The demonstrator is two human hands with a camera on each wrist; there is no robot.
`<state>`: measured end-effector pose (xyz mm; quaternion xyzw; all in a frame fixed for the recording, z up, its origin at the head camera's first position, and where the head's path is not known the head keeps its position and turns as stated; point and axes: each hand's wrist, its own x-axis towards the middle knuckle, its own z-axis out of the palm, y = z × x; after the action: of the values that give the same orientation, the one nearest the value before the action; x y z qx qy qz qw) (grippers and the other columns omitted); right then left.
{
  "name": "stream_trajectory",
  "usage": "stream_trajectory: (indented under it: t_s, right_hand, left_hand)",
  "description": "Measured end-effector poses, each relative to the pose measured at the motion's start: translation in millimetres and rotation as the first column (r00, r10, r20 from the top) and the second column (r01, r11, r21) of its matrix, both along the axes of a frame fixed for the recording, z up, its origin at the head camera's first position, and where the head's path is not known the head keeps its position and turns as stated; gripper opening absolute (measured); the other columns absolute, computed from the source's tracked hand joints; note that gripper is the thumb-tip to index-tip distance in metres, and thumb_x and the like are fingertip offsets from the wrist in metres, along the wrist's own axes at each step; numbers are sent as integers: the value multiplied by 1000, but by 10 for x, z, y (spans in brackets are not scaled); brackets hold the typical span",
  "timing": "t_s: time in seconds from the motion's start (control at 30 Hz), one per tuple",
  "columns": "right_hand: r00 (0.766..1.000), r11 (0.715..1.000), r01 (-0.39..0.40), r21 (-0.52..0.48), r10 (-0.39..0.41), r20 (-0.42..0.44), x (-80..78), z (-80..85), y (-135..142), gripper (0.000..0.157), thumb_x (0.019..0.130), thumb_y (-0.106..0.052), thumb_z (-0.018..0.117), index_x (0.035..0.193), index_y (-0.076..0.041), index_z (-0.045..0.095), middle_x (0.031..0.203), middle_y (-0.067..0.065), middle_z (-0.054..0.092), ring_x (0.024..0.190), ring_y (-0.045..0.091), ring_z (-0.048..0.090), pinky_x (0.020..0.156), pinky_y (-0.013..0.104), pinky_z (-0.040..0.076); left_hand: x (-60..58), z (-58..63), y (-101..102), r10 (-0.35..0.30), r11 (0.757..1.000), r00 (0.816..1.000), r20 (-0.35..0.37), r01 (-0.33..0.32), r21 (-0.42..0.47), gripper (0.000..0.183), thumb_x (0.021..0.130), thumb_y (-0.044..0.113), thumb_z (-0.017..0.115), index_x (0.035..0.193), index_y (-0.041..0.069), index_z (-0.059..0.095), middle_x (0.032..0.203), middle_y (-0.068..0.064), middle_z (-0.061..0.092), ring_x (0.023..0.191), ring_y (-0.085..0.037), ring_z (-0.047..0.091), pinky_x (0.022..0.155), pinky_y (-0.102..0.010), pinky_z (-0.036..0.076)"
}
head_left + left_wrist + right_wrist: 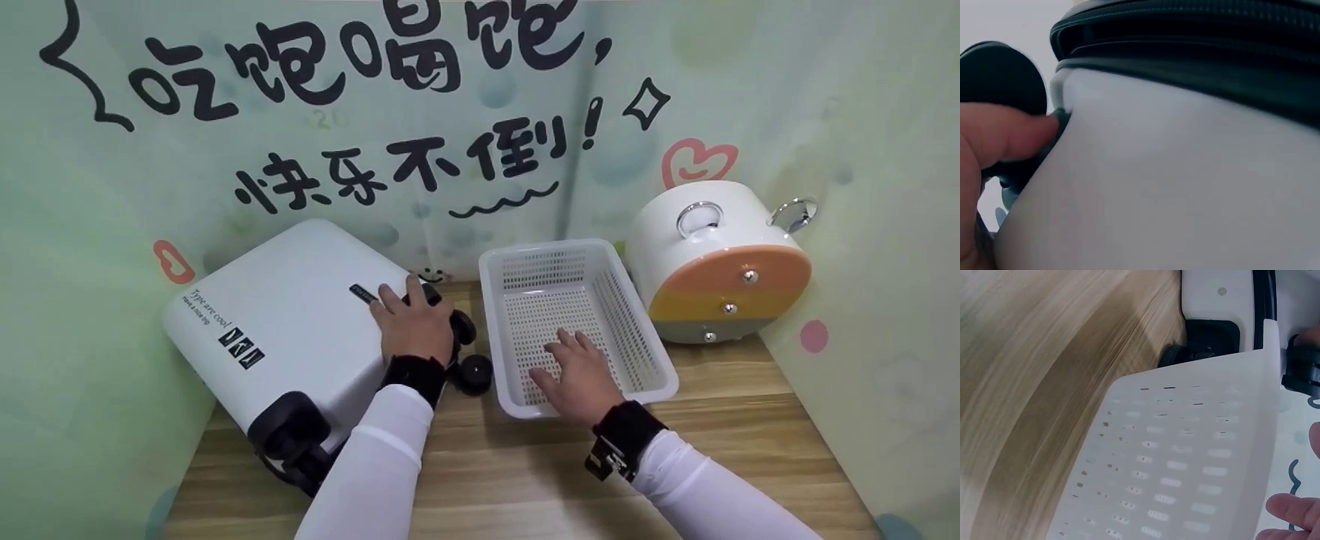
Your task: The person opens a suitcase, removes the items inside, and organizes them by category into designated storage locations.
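Observation:
A white hard-shell suitcase (292, 300) lies on its side at the left, black wheels (474, 375) at its right end. My left hand (415, 330) rests on that end, fingers spread over the shell. From the left wrist, its thumb (1010, 135) shows at the suitcase corner beside a round black wheel (1002, 73), close to the zipper (1241, 8). To the right stands a white perforated plastic basket (661, 388) with nothing in it. Over its near rim hovers my right hand (585, 375), fingers loosely spread and holding nothing.
Behind the basket's right side stands a white rounded drawer box (731, 292) with orange, yellow and grey fronts and metal loops on top. All stand on a wooden tabletop (510, 480). A printed cloth (420, 180) hangs close behind and along both sides.

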<state>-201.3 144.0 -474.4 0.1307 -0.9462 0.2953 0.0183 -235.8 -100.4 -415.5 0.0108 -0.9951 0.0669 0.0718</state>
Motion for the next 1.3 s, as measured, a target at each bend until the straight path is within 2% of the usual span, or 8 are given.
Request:
stream_trajectory:
  t_s: [0.07, 0.27, 0.37, 0.63, 1.0, 1.13, 1.2, 1.3]
  right_hand:
    - [1000, 1000, 0, 2, 0, 3, 1, -7, 4, 55, 103, -36, 68, 142, 4, 62, 163, 29, 40, 153, 53, 27, 124, 69, 17]
    - [1000, 1000, 1, 12, -1, -19, 4, -12, 32, 54, 103, -34, 69, 140, 5, 63, 160, 31, 43, 151, 55, 30, 122, 70, 20]
    - [1000, 1000, 1, 19, -1, -8, 0, -4, 40, 56, 104, -36, 68, 142, 5, 62, 161, 31, 41, 152, 54, 28, 124, 67, 18]
    - [1000, 1000, -6, 17, 6, -4, 5, -5, 39, 55, 104, -35, 67, 142, 5, 61, 161, 32, 41, 152, 55, 28, 124, 68, 17]
    - [1000, 1000, -3, 7, 3, -13, -9, -9, 13, 55, 103, -34, 68, 141, 5, 62, 160, 31, 42, 151, 55, 29, 125, 66, 18]
    - [999, 1000, -3, 7, 3, -32, -8, -11, 13, 52, 102, -32, 69, 138, 6, 63, 157, 33, 46, 150, 56, 32, 124, 65, 20]
    - [999, 1000, -6, 9, 6, -39, -10, -10, 12, 51, 102, -31, 69, 137, 6, 64, 156, 33, 46, 149, 56, 33, 124, 66, 21]
    - [999, 1000, -6, 11, 6, -34, -15, 1, 6, 51, 103, -31, 69, 137, 6, 64, 157, 33, 45, 149, 56, 32, 123, 67, 21]
  left_hand:
    - [28, -33, -2, -16, 1000, 999, -45, 16, -8, 35, 106, 24, 63, 140, 27, 69, 164, -29, 34, 143, -66, 32, 114, -71, 32]
    - [186, -84, 0, -99, 995, 991, -88, 98, -16, 35, 102, 22, 69, 136, 29, 73, 160, -28, 39, 142, -65, 35, 114, -68, 34]
    - [304, -103, -7, -166, 986, 978, -130, 163, -33, 35, 100, 22, 71, 134, 31, 74, 157, -28, 43, 140, -64, 39, 113, -67, 37]
    - [575, -156, -80, -321, 944, 911, -259, 329, -14, 28, 98, 13, 73, 118, 30, 81, 150, -24, 54, 136, -61, 47, 110, -67, 42]
    - [856, -160, -369, -522, 845, 820, -234, 535, -13, 39, 89, 2, 78, 114, 32, 81, 151, -18, 57, 141, -52, 48, 112, -62, 44]
    - [949, -182, -485, -559, 815, 788, -258, 580, 5, 37, 89, 3, 78, 111, 33, 80, 149, -15, 60, 140, -48, 52, 113, -58, 46]
    - [958, -197, -503, -550, 815, 784, -289, 579, 20, 36, 92, 1, 75, 113, 30, 78, 146, -13, 62, 138, -45, 55, 112, -56, 47]
    - [940, -208, -484, -488, 848, 808, -330, 529, 40, 44, 95, -2, 72, 131, 22, 70, 142, -15, 62, 133, -39, 59, 111, -52, 49]
